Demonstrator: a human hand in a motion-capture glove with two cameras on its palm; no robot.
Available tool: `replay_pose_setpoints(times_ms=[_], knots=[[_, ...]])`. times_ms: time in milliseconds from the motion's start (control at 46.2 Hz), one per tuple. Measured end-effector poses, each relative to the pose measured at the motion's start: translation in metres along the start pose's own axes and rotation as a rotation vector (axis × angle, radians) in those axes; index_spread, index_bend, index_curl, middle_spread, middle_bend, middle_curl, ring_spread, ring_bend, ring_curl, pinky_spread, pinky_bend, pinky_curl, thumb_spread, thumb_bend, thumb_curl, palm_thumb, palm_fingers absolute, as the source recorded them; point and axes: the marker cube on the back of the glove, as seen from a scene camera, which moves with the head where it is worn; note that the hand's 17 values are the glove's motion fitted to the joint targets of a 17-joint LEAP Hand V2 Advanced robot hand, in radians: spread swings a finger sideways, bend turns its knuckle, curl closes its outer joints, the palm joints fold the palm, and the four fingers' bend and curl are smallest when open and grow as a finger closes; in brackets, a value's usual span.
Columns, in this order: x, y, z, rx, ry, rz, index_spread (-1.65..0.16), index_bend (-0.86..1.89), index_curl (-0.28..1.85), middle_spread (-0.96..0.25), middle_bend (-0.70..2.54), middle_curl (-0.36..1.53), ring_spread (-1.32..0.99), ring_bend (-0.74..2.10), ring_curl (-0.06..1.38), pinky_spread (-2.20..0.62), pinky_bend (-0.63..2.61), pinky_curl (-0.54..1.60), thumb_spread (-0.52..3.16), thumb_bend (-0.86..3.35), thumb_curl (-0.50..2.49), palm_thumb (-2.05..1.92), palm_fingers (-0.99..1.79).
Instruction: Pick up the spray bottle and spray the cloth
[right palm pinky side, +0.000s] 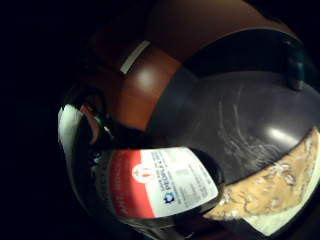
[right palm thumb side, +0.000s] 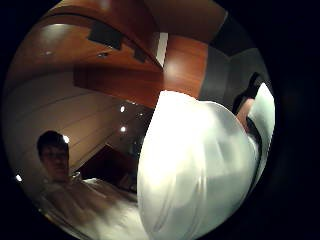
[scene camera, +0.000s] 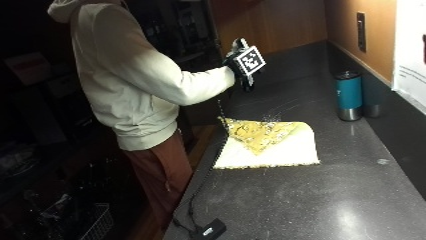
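Raised above the dark tabletop (scene camera: 319, 200), near its front edge: the gloved right hand (scene camera: 241, 64), fingers curled round the spray bottle (right palm pinky side: 160, 187), held up off the surface. Seen only as a dark shape below the glove from the outside view; seen close from the little finger side palm view, with a red and white label across a dark body. Filling much of the thumb side palm view: a pale sleeve (right palm thumb side: 200, 170).

Below and just past the hand, lying on the tabletop by the front edge: the cloth (scene camera: 269, 142), yellow patterned on top, one part folded back to show a pale underside. Fine specks in the air above the cloth's near corner. In the little finger side palm view, the cloth (right palm pinky side: 272, 182) lying beside the bottle's label.

Well apart, toward the back wall: a teal tumbler (scene camera: 348, 95), upright. At the near end of the tabletop's front edge: a small black box (scene camera: 212, 231) with a cable.
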Motion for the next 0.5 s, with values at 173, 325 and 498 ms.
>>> replay_pose_setpoints(times_ms=[173, 325, 498], knots=[[0.060, -0.020, 0.073, 0.051, 0.026, 0.071, -0.14, 0.38, 0.52, -0.11, 0.55, 0.49, -0.17, 0.58, 0.44, -0.19, 0.35, 0.38, 0.23, -0.03, 0.77, 0.95, 1.35], [0.092, 0.011, 0.105, -0.135, 0.033, 0.116, -0.14, 0.36, 0.52, -0.11, 0.54, 0.48, -0.16, 0.58, 0.44, -0.19, 0.34, 0.38, 0.25, -0.04, 0.77, 0.94, 1.34], [0.114, 0.014, 0.123, -0.072, 0.085, 0.117, -0.14, 0.34, 0.52, -0.09, 0.51, 0.47, -0.14, 0.54, 0.43, -0.18, 0.34, 0.38, 0.28, -0.04, 0.77, 0.93, 1.31]])
